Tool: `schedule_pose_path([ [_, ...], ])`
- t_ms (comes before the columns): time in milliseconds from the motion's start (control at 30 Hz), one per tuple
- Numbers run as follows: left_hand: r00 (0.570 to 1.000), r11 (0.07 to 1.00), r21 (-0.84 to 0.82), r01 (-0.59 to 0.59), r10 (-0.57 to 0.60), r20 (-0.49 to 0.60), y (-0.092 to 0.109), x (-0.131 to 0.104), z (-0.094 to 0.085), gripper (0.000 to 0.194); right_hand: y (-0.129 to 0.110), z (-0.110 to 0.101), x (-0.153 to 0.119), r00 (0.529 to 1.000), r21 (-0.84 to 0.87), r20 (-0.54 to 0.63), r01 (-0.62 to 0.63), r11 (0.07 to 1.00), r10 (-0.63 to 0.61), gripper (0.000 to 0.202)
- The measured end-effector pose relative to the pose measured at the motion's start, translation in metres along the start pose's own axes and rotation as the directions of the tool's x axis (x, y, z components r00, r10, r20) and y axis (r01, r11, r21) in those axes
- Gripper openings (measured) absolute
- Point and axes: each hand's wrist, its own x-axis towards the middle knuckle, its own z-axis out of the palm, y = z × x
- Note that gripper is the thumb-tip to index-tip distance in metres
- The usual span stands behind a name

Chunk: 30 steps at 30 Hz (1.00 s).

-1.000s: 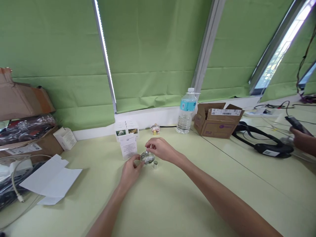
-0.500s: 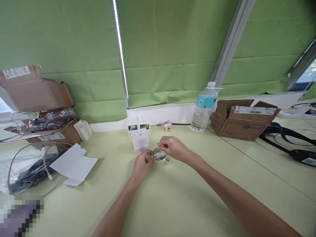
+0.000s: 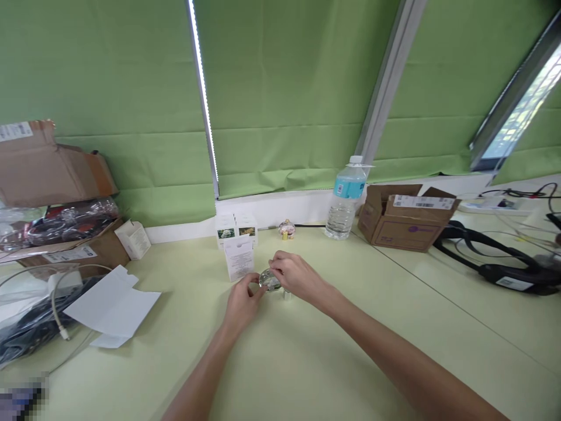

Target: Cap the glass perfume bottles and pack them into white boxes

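Observation:
A round, clear glass bottle (image 3: 268, 280), which looks like a perfume bottle, stands on the table between my hands. My left hand (image 3: 243, 299) grips its left side with thumb and fingers. At the bottle's top, my right hand (image 3: 294, 273) has its fingertips pinched together; whatever small part they hold is hidden by the fingers. Just below the right hand, a short silver cap (image 3: 287, 294) sits on the table. Right behind the left hand stands an upright white printed box (image 3: 240, 258).
Two white picture boxes (image 3: 235, 229) and a small pink-and-gold bottle (image 3: 286, 229) stand at the back. A water bottle (image 3: 344, 207), an open carton (image 3: 401, 225) and a black headset (image 3: 504, 263) are to the right. Unfolded white card (image 3: 111, 307) and cables lie left.
The view has shifted, so things appear further left. My right hand has come slightly lower over the bottle, partly covering it and nearing the silver cap. The left hand keeps its grip.

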Motion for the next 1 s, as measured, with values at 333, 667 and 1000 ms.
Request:
schedule_pose_path([
  [333,1.000,1.000,-0.002,-0.020,0.020,0.005,0.000,-0.001,0.000,0.026,-0.011,-0.011,-0.005,0.999,-0.063,0.012,-0.052,0.997,0.053,0.037],
  [667,1.000,1.000,0.014,-0.012,0.012,-0.009,-0.001,0.000,0.001,0.030,-0.013,-0.022,-0.004,0.995,-0.103,0.025,-0.092,0.990,0.095,0.033],
  [1000,1.000,1.000,-0.017,-0.002,0.002,0.007,-0.002,0.001,0.001,0.031,0.013,-0.033,-0.015,0.951,-0.097,0.227,-0.191,0.977,0.209,0.022],
])
